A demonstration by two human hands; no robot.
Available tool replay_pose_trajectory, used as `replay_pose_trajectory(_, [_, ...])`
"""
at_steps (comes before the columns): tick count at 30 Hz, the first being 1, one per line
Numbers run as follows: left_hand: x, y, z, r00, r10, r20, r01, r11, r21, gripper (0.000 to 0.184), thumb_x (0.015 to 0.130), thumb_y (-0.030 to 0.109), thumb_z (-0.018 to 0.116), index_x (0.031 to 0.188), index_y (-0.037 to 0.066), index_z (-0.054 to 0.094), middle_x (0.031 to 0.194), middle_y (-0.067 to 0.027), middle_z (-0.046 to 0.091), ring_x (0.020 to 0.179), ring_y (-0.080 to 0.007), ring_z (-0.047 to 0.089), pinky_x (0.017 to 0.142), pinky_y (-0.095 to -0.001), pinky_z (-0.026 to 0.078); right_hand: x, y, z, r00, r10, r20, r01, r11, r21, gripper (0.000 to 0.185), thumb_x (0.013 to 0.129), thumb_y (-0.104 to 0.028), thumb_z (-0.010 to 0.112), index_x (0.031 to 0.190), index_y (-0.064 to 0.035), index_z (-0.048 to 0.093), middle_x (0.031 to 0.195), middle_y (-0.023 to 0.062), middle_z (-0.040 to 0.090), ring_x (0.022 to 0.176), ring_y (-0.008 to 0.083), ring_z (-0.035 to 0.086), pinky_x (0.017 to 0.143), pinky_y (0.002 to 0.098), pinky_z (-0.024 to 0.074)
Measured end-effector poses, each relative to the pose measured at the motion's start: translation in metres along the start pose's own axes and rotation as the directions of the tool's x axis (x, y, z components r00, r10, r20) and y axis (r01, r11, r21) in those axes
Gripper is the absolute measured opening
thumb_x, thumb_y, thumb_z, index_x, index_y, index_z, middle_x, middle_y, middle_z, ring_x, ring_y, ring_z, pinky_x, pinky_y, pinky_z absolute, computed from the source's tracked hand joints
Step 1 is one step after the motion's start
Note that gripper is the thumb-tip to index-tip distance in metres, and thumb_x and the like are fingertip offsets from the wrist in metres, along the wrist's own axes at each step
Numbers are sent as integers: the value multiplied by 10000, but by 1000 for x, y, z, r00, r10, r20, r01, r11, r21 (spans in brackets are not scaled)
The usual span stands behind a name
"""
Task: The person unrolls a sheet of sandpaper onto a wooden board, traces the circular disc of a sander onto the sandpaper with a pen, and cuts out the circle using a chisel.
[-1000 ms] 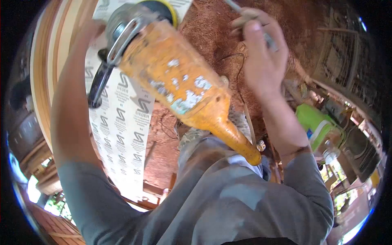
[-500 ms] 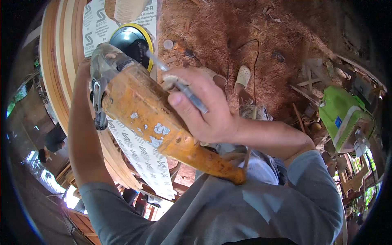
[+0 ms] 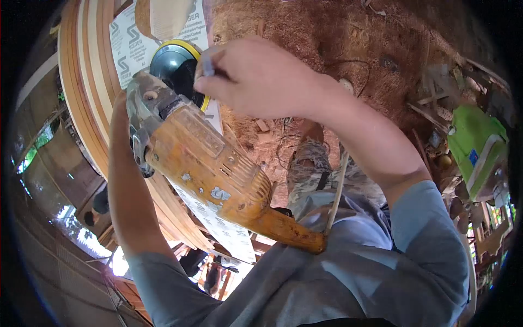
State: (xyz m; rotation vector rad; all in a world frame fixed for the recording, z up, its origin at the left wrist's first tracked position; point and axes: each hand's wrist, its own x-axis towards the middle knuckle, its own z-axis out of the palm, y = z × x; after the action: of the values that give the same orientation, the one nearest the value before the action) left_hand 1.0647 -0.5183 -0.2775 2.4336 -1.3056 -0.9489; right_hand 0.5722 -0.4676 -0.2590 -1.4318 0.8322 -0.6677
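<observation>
A worn orange power tool (image 3: 212, 169) lies slantwise across the middle, its handle end near my shirt. At its head is a round black disc with a yellow rim (image 3: 182, 68). My right hand (image 3: 245, 76) is closed beside the disc, with a small greyish tool (image 3: 207, 66) between its fingers, partly hidden. My left hand (image 3: 121, 106) is at the tool's head on the far side; its fingers are hidden behind the head. Printed SIEGER abrasive paper (image 3: 128, 49) lies under the disc and the tool.
Stacked curved wood strips (image 3: 81, 82) run down the left. A green container (image 3: 476, 147) with a pale band stands at the right among wood scraps. Brown shavings (image 3: 305, 27) cover the ground. A cord (image 3: 339, 191) rises from the handle. Another person (image 3: 98, 207) is at the far left.
My right hand has swung left from the upper right to the disc, bringing the greyish tool with it. The orange tool has turned and sits lower, its disc now in fuller view.
</observation>
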Motion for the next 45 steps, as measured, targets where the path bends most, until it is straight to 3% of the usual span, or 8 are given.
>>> replay_pose_trajectory(2, [3,2,1,1000,3,5,-3,1000,7,288,876,299,682,849,13,660,707,-101,615,600,-182,538,537,-379,429,4,2,11,980,-187,-66,176,974,-141,273,936,-264,613,951,-1,685,748,221,648,789,378,677,748,455,524])
replay_pose_trajectory(3, [3,2,1,1000,4,8,-4,1000,7,288,877,299,681,854,13,661,712,-104,618,604,-184,541,541,-380,432,5,2,14,984,-173,-46,169,982,-87,261,929,-248,594,936,0,676,775,238,636,790,425,634,763,496,505])
replay_pose_trajectory(28, [1,-13,3,1000,1,17,-2,999,51,313,903,297,658,965,-6,703,847,-166,705,705,-219,613,639,-399,497,11,3,20,976,-216,-18,202,940,-276,174,903,-175,596,915,-30,692,774,210,657,795,387,663,757,467,523])
replay_pose_trajectory(33, [3,-20,9,1000,3,14,-4,998,66,322,909,297,653,987,-10,711,873,-179,723,725,-226,627,658,-403,510,12,-6,22,994,-95,58,107,963,-248,303,930,-228,548,943,30,706,836,259,682,854,415,692,812,496,554])
replay_pose_trajectory(38, [-4,-9,12,998,-14,55,8,994,109,329,897,297,675,1006,-11,719,888,-137,724,730,-192,633,662,-366,507,23,-8,-4,976,-215,-20,193,912,-363,315,932,-236,551,922,35,710,828,267,679,832,407,695,801,493,553])
replay_pose_trajectory(40, [-6,-4,14,998,-19,67,10,991,130,333,892,297,684,1013,-11,723,894,-120,725,731,-179,635,663,-351,506,27,-23,-21,984,-164,66,176,942,-286,285,905,-197,632,830,77,658,787,288,647,804,440,670,735,480,533])
replay_pose_trajectory(43, [-8,1,16,996,-26,89,10,984,179,339,885,297,697,1025,-11,728,903,-95,726,734,-159,638,665,-328,504,23,-27,-12,991,-130,15,126,915,-384,253,913,-226,618,934,10,707,741,217,658,743,378,673,719,454,541])
replay_pose_trajectory(45, [-9,3,15,993,-34,111,6,971,241,344,880,297,706,1032,-11,731,909,-78,726,736,-145,640,666,-313,503,20,-32,-8,990,-136,29,136,913,-385,268,908,-209,593,903,32,709,758,240,665,771,397,683,755,472,548])
